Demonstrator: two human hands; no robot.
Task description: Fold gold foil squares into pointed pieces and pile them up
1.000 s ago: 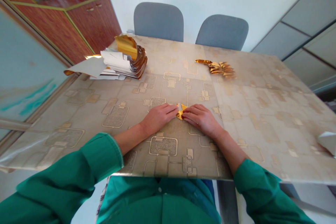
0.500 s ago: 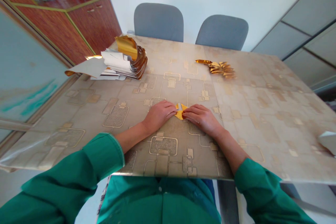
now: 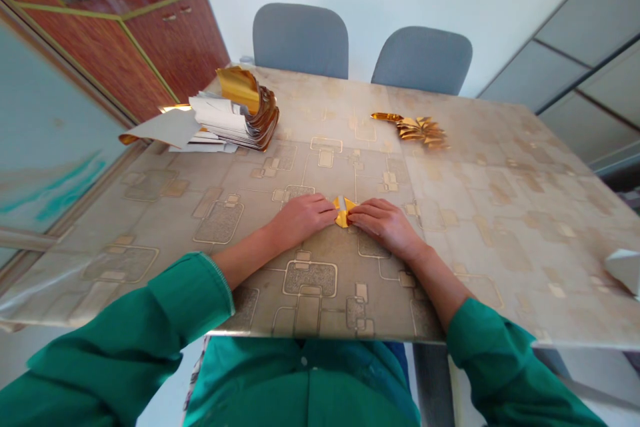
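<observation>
A small folded piece of gold foil paper (image 3: 343,211) lies on the patterned table (image 3: 500,213) in front of me. My left hand (image 3: 300,217) rests on the table with its fingertips pinched on the paper's left edge. From the right, my right hand (image 3: 383,223) presses its fingertips onto the same piece. Most of the paper is hidden under the fingers of both hands. Both forearms lie on the table, with green sleeves pushed up.
A stack of gold and white sheets (image 3: 235,117) sits at the back left, with one sheet hanging over the table edge. Several folded gold pieces (image 3: 417,129) lie at the back centre. Two grey chairs (image 3: 300,40) stand behind the table. A wooden cabinet (image 3: 150,33) stands at the left.
Both hands have stayed on the gold paper with only slight shifts of the fingers. Nothing else has moved.
</observation>
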